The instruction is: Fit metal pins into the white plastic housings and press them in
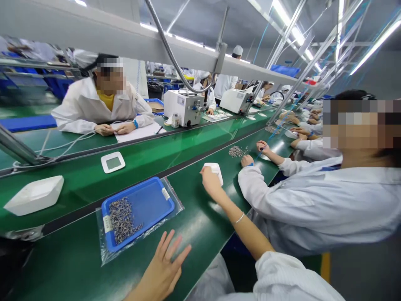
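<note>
From afar I have one wide view, from a head-worn camera looking forward and down across a green workbench (72, 259). The wearer's left hand (163, 265) is close at the bottom edge; ceiling lights (288, 21) lie far off, top right.

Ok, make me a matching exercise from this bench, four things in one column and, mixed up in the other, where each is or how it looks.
Things
1. Blue tray
2. Small parts inside it
3. Left hand
4. Right hand

Places or states
A. Fingers spread, holding nothing
B. Overlapping a white square item in view
C. Edged by clear plastic
D. Bunched toward the left end

Pairs: 1-C, 2-D, 3-A, 4-B
</note>
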### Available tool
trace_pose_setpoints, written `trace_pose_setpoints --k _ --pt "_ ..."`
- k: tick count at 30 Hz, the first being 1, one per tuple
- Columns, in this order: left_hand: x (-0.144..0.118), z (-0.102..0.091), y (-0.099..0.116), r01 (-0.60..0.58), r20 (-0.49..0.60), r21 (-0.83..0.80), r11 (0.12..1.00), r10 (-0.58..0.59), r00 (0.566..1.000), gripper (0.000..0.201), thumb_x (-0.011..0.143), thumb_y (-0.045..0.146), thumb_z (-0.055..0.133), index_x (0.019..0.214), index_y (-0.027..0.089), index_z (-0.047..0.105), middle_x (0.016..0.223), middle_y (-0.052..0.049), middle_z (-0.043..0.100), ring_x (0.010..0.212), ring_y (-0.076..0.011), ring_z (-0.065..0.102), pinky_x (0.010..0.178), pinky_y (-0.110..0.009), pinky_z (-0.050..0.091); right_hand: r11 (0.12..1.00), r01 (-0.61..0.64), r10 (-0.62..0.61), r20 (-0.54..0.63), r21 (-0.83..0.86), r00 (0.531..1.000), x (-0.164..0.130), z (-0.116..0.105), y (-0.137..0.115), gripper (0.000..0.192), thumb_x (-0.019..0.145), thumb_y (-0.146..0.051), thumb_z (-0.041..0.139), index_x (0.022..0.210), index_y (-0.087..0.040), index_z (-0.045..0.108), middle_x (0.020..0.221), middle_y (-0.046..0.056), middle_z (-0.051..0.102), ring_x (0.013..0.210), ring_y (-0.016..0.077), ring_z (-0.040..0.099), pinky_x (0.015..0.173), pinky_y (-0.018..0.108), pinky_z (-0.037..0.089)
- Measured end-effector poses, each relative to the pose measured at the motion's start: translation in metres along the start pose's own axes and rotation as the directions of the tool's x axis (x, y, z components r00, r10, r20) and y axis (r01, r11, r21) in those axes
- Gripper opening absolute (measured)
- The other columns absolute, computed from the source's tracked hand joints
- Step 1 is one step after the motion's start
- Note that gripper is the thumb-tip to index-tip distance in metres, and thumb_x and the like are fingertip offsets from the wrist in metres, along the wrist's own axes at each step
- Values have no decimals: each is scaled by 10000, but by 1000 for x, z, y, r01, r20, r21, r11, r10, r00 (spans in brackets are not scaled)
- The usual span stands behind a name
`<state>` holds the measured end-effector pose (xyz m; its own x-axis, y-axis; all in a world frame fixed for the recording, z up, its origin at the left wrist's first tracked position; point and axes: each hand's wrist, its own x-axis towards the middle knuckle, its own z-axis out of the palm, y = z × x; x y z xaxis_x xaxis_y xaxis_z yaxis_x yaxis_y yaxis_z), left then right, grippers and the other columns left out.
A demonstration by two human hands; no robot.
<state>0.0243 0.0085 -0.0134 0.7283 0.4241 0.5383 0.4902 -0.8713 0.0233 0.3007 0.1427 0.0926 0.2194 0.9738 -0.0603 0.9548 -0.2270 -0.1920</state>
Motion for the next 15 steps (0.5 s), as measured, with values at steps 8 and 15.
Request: trace_pose_setpoints --k 8,15 --pt "-1 -1 11 152 31 -41 988 -151 988 716 940 297 524 1594 177 259 1566 -198 391 1414 -395 453 998 -588 565 995 -4 -13 166 105 986 -122 50 -13 281 1029 -301 413 1236 -166 547 1372 132 578 1099 187 680 892 276 532" --pt "-17 7 -7 322 184 -277 905 -278 943 678 1020 260 363 1613 200 39 1508 -184 468 1430 -319 447 1127 -589 445 841 186 -375 301 509 877 -183 64 -71 291 1017 -391 462 1129 -188 637 1116 64 719 1038 191 695 911 291 511"
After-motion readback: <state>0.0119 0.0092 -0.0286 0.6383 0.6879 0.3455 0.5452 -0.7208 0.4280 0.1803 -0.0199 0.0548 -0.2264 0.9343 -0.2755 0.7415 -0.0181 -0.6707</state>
